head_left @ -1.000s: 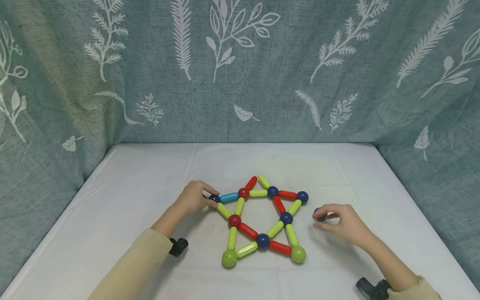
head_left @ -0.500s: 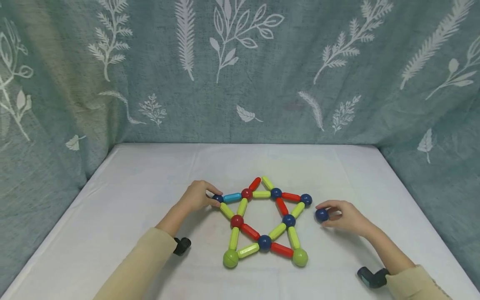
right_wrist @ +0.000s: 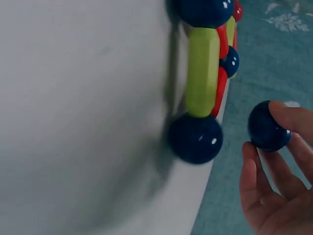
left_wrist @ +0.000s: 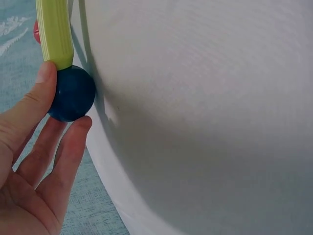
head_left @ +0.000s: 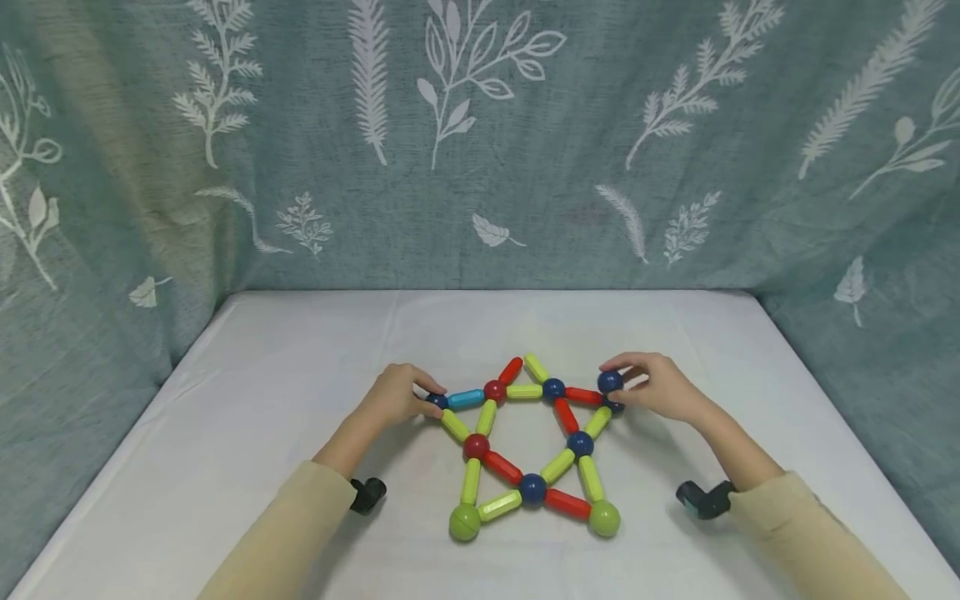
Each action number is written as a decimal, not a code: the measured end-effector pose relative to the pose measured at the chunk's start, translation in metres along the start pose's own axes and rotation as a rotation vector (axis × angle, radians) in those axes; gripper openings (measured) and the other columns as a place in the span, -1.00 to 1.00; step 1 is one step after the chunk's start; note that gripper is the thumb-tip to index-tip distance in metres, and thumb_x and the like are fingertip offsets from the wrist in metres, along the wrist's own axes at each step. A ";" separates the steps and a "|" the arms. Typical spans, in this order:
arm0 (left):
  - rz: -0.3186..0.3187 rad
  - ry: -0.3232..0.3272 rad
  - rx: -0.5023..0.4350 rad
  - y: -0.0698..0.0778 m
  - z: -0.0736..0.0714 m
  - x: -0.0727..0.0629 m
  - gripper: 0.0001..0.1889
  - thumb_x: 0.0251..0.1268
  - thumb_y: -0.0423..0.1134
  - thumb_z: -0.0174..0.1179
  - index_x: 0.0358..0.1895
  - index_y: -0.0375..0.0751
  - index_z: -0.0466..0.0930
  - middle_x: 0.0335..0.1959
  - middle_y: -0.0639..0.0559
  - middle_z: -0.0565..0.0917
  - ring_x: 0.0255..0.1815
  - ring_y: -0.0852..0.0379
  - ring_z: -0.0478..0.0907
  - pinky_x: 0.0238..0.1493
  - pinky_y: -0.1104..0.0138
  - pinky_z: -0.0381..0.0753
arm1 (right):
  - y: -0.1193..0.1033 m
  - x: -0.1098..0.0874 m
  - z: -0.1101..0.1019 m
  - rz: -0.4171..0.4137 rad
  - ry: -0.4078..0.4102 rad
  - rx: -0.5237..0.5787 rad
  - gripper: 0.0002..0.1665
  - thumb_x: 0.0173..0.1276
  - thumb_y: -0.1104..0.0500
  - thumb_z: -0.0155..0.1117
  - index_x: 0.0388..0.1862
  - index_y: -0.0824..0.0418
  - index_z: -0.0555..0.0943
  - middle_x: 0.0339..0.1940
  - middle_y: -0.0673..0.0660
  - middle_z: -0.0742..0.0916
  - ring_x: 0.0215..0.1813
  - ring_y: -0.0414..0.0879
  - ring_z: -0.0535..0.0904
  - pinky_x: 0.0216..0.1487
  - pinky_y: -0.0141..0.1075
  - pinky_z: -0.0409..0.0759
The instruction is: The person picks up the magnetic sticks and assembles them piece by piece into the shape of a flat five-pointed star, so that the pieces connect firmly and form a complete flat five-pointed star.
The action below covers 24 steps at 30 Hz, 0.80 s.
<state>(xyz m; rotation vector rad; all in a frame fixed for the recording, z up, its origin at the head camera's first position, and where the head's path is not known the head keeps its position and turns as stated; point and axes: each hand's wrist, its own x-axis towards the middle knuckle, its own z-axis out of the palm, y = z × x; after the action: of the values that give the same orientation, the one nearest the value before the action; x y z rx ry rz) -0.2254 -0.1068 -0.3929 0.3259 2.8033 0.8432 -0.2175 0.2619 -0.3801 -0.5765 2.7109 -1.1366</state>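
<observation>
A star-shaped frame of plastic rods and balls lies on the table. At its left tip my left hand (head_left: pixel 396 395) pinches a dark blue ball (left_wrist: pixel 73 93) between thumb and fingers; a light blue rod (head_left: pixel 466 398) and a yellow-green rod (left_wrist: pixel 54 29) join that ball. Above the frame's right tip, my right hand (head_left: pixel 662 387) holds another dark blue ball (right_wrist: pixel 266 126) in its fingertips. This ball is apart from the right corner ball (right_wrist: pixel 195 138) in the right wrist view. At the star's top, a red rod (head_left: pixel 512 369) and a yellow-green rod (head_left: pixel 535 367) lean together with bare ends.
Two green balls (head_left: pixel 465 522) form the near tips of the star. Red balls (head_left: pixel 476 446) and blue balls (head_left: pixel 532 489) link the inner rods. A white cloth covers the table (head_left: pixel 315 333), and a leaf-patterned teal curtain (head_left: pixel 480 208) hangs behind it.
My right hand has carried its blue ball from right of the frame, away and leftward, to above the right tip. The left hand keeps its pinch on the left tip ball.
</observation>
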 end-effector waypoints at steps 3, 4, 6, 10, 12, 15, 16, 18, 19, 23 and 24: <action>0.001 0.000 -0.003 0.000 -0.001 0.000 -0.73 -0.15 -0.26 0.44 -0.26 -0.16 0.72 -0.18 -0.05 0.66 -0.08 -0.03 0.52 -0.13 0.17 0.53 | -0.009 0.028 0.003 -0.030 -0.021 -0.003 -0.53 0.14 0.30 0.32 0.06 0.39 0.51 0.01 0.31 0.59 -0.09 0.12 0.56 -0.16 -0.16 0.59; 0.001 -0.001 -0.004 0.000 -0.001 0.000 -0.73 -0.14 -0.26 0.44 -0.26 -0.16 0.72 -0.18 -0.05 0.66 -0.08 -0.03 0.53 -0.13 0.17 0.53 | -0.013 0.037 0.004 -0.031 -0.025 -0.007 -0.52 0.15 0.29 0.31 0.07 0.38 0.50 0.02 0.31 0.58 -0.09 0.11 0.56 -0.14 -0.16 0.58; 0.006 -0.004 -0.002 0.000 -0.001 0.000 -0.73 -0.14 -0.25 0.44 -0.26 -0.17 0.72 -0.20 -0.04 0.67 -0.08 -0.03 0.53 -0.12 0.16 0.52 | -0.020 0.053 0.006 -0.039 -0.033 -0.025 -0.52 0.17 0.28 0.30 0.09 0.38 0.49 0.04 0.32 0.58 -0.09 0.12 0.57 -0.11 -0.15 0.57; 0.003 -0.009 0.006 -0.001 -0.002 0.001 -0.73 -0.14 -0.25 0.44 -0.26 -0.16 0.72 -0.21 -0.03 0.67 -0.08 -0.03 0.52 -0.10 0.14 0.51 | -0.032 0.084 0.010 -0.016 -0.055 -0.071 -0.52 0.19 0.30 0.28 0.10 0.37 0.49 0.07 0.33 0.56 -0.05 0.14 0.56 -0.04 -0.14 0.54; 0.001 -0.004 0.002 -0.001 -0.002 0.001 -0.73 -0.14 -0.25 0.45 -0.26 -0.16 0.72 -0.21 -0.03 0.67 -0.07 -0.03 0.52 -0.08 0.13 0.50 | -0.037 0.098 0.015 0.003 -0.072 -0.095 -0.53 0.20 0.31 0.26 0.11 0.38 0.48 0.08 0.33 0.55 -0.01 0.15 0.54 -0.01 -0.14 0.53; 0.013 0.004 -0.005 -0.002 -0.002 0.002 -0.73 -0.15 -0.25 0.45 -0.27 -0.16 0.72 -0.22 -0.02 0.67 -0.07 -0.03 0.51 -0.06 0.12 0.48 | -0.043 0.114 0.024 0.049 -0.105 -0.137 -0.54 0.21 0.32 0.24 0.11 0.37 0.47 0.10 0.31 0.55 0.07 0.15 0.50 0.06 -0.12 0.48; 0.015 0.004 -0.007 -0.003 -0.001 0.002 -0.73 -0.15 -0.25 0.45 -0.27 -0.16 0.73 -0.22 -0.01 0.67 -0.06 -0.03 0.51 -0.05 0.12 0.48 | -0.044 0.118 0.028 0.065 -0.122 -0.158 -0.55 0.21 0.33 0.24 0.11 0.37 0.48 0.10 0.31 0.55 0.10 0.15 0.47 0.11 -0.11 0.44; 0.020 0.001 -0.008 -0.004 0.000 0.002 -0.73 -0.15 -0.24 0.45 -0.28 -0.16 0.73 -0.24 0.00 0.67 -0.07 -0.03 0.51 -0.05 0.12 0.48 | -0.048 0.123 0.036 0.097 -0.165 -0.195 -0.56 0.22 0.34 0.22 0.11 0.36 0.48 0.12 0.30 0.54 0.15 0.14 0.43 0.17 -0.10 0.38; 0.019 -0.001 -0.009 -0.004 0.000 0.002 -0.74 -0.16 -0.24 0.45 -0.28 -0.16 0.73 -0.25 0.01 0.67 -0.08 -0.02 0.51 -0.06 0.12 0.48 | -0.049 0.126 0.040 0.112 -0.187 -0.210 -0.57 0.23 0.34 0.22 0.10 0.35 0.49 0.13 0.29 0.54 0.18 0.13 0.41 0.19 -0.10 0.35; 0.012 0.004 -0.014 -0.006 0.000 0.001 -0.74 -0.17 -0.24 0.46 -0.29 -0.15 0.73 -0.26 0.02 0.67 -0.09 -0.01 0.52 -0.08 0.14 0.49 | -0.056 0.133 0.051 0.159 -0.251 -0.244 -0.59 0.25 0.35 0.19 0.11 0.30 0.50 0.15 0.26 0.54 0.21 0.10 0.38 0.23 -0.10 0.31; 0.006 0.007 -0.017 -0.007 0.000 0.001 -0.74 -0.17 -0.24 0.46 -0.29 -0.15 0.73 -0.26 0.02 0.67 -0.09 -0.01 0.52 -0.08 0.14 0.49 | -0.057 0.134 0.053 0.163 -0.260 -0.247 -0.59 0.25 0.34 0.18 0.11 0.30 0.50 0.15 0.26 0.54 0.21 0.10 0.38 0.22 -0.10 0.32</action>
<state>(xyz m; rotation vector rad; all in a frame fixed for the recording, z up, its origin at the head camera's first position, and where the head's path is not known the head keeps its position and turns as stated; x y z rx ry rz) -0.2277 -0.1123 -0.3965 0.3296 2.8013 0.8712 -0.3090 0.1370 -0.3745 -0.4843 2.6275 -0.6441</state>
